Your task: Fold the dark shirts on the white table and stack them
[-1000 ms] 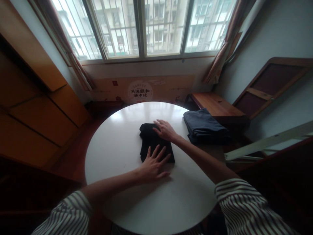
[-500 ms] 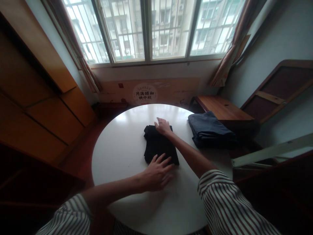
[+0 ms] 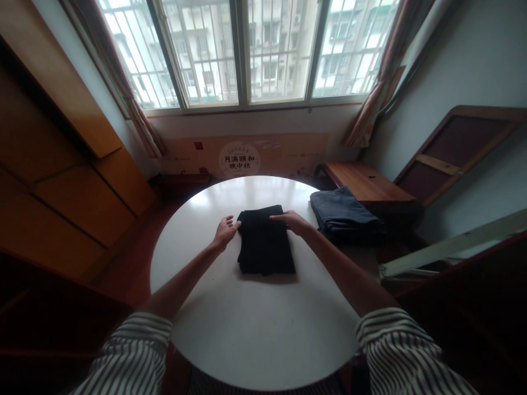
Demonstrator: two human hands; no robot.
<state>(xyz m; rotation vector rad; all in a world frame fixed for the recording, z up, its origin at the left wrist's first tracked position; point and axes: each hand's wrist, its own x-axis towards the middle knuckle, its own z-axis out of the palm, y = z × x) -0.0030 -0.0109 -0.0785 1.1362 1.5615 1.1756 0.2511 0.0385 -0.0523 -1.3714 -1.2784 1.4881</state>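
Note:
A black folded garment [image 3: 265, 241] lies on the round white table [image 3: 259, 329]; its exact kind does not show. My left hand [image 3: 225, 232] is at its left edge, fingers loosely apart and the thumb side close to the cloth. At the upper right edge, my right hand [image 3: 295, 223] has its thumb laid on top of the garment and the other fingers down along the side, gripping that edge. To the right, a stack of dark blue-grey folded clothes [image 3: 346, 214] rests at the table's edge.
A low wooden table [image 3: 364, 181] stands behind the stack, with a folded wooden panel [image 3: 457, 153] leaning on the wall. Cabinets [image 3: 82, 192] are on the left. A barred window [image 3: 242, 55] with curtains lies ahead.
My left hand has moved off the garment's near part, up to its left edge. My right hand has shifted from the top to the right edge. The garment lies neater and flatter.

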